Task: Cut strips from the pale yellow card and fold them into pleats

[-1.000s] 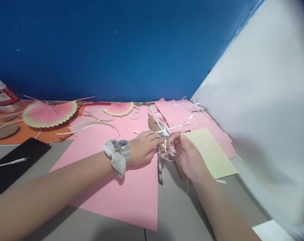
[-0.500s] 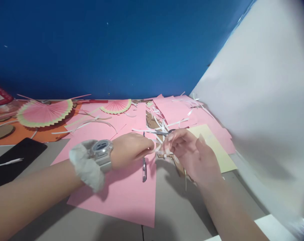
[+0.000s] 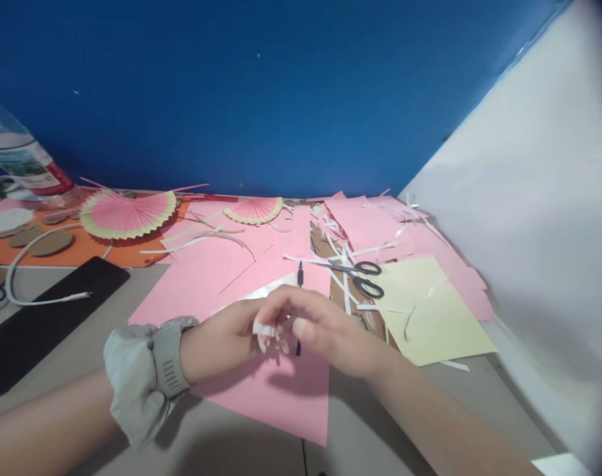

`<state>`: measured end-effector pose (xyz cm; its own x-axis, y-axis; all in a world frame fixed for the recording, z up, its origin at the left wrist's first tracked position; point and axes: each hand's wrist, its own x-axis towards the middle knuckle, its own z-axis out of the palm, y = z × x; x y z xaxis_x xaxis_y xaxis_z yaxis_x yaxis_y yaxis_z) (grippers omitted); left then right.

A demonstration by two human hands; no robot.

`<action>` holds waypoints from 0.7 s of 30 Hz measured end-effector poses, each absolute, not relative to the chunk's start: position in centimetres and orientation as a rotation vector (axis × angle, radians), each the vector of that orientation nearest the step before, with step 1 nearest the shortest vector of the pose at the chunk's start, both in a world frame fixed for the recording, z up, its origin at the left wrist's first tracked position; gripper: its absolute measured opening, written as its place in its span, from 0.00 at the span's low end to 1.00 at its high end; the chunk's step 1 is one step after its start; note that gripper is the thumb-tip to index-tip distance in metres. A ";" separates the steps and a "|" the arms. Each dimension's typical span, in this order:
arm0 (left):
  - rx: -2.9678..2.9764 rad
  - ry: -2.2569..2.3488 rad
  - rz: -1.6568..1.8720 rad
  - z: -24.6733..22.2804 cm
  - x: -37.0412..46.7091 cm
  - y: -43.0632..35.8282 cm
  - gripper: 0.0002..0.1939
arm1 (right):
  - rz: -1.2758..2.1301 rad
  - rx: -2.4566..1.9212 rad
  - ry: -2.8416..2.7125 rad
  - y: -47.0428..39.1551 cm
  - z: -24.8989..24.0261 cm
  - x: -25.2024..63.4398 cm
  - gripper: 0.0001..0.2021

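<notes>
My left hand [image 3: 226, 337], with a watch [image 3: 169, 360] and a pale scrunchie [image 3: 132, 383] on its wrist, is closed over the pink sheet [image 3: 281, 396]. Its fingertips are partly hidden, so what they hold is unclear. My right hand [image 3: 331, 330] reaches across to it, fingers curled round a small white piece [image 3: 264, 329], maybe paper. The two hands' fingertips meet or nearly meet and are blurred. Just behind them shows a white strip [image 3: 271, 286]. A black pen [image 3: 300, 274] lies partly under my right fingers. Beyond, scissors [image 3: 365, 277] rest on paper scraps.
Pleated pink fans [image 3: 127, 215] edged in yellow lie at the back left, near a bottle [image 3: 28, 165]. At left are a black phone [image 3: 57, 324] and a white cable [image 3: 47, 303]. A yellow sheet [image 3: 434, 317] lies at right. A blue wall [image 3: 241, 99] stands behind.
My right hand has moved left and curled in, meeting my left hand nearer to me. The scissors and yellow sheet are now uncovered. The view has shifted left.
</notes>
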<state>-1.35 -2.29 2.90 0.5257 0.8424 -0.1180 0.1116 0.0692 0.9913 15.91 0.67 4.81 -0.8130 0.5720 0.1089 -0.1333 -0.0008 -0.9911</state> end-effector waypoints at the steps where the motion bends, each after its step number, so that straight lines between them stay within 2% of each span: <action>1: 1.399 0.863 0.668 2.8 -1.4 -2.3 0.04 | 1.881 -0.444 -1.709 1.0 4.3 15.8 0.19; 7: 1.376 0.931 0.731 2.8 -0.9 -2.5 0.13 | 1.810 -0.393 -1.466 1.7 2.6 15.8 0.21; 16: 1.429 1.185 0.794 2.4 -0.3 -2.5 0.15 | 1.821 -0.356 -1.436 1.6 1.6 16.1 0.20; 21: 1.519 1.299 0.773 2.2 -1.3 -3.2 0.20 | 1.779 -0.389 -1.400 1.7 2.3 16.7 0.17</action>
<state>-1.28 -3.16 2.25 0.2333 0.9656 -0.1151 0.3590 0.0245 0.9330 16.69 1.69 2.33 -0.6161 0.7511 0.2373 -0.4073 -0.0460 -0.9121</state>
